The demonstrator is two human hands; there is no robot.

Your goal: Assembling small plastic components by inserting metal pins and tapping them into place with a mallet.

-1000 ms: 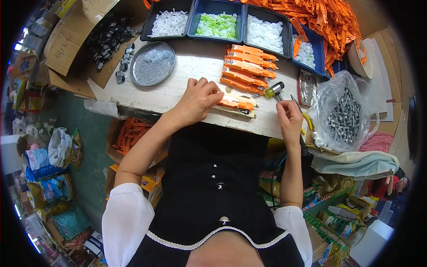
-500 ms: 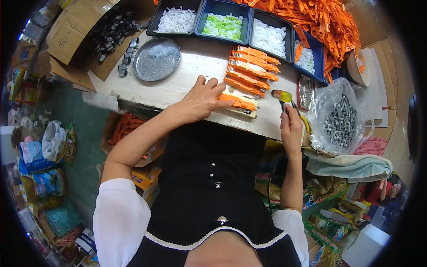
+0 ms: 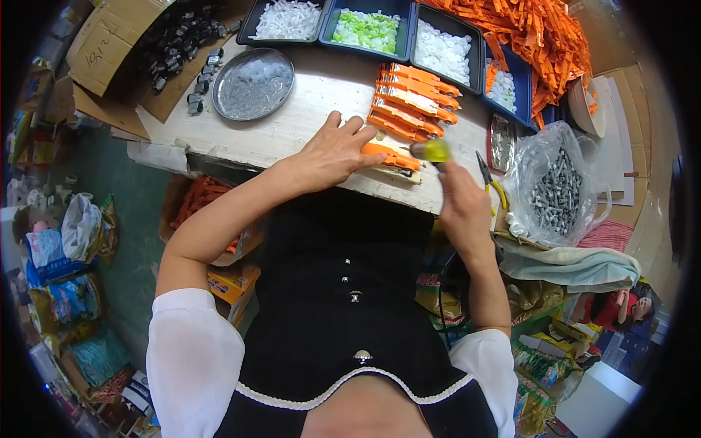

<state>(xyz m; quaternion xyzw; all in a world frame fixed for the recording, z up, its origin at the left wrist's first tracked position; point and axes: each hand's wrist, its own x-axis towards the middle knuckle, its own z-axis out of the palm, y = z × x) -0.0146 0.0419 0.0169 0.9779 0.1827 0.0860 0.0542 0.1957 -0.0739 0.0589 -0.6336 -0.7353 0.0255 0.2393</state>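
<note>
On the bench's front edge an orange plastic part point(image 3: 396, 158) lies in a small pale block point(image 3: 387, 174). My left hand point(image 3: 336, 153) holds the part down there, thumb on its left end and the other fingers arched behind. My right hand point(image 3: 465, 196) is wrapped round the handle of a small two-faced mallet. The mallet's head point(image 3: 434, 151), yellow-green on one side and brownish on the other, is blurred and hovers close above the part's right end; contact cannot be told. Just beyond lies a row of similar orange assemblies point(image 3: 412, 102).
Pliers point(image 3: 498, 191) and a clear bag of metal pieces point(image 3: 558, 193) lie right. Bins of small plastic pieces point(image 3: 365, 36) line the back beside an orange heap point(image 3: 526, 44). A round metal dish point(image 3: 254, 84) and a carton of dark parts point(image 3: 109, 58) are left.
My right hand has swung the mallet left, from beside the pliers to over the orange part's right end. The pliers now show more fully. My left hand stays on the part.
</note>
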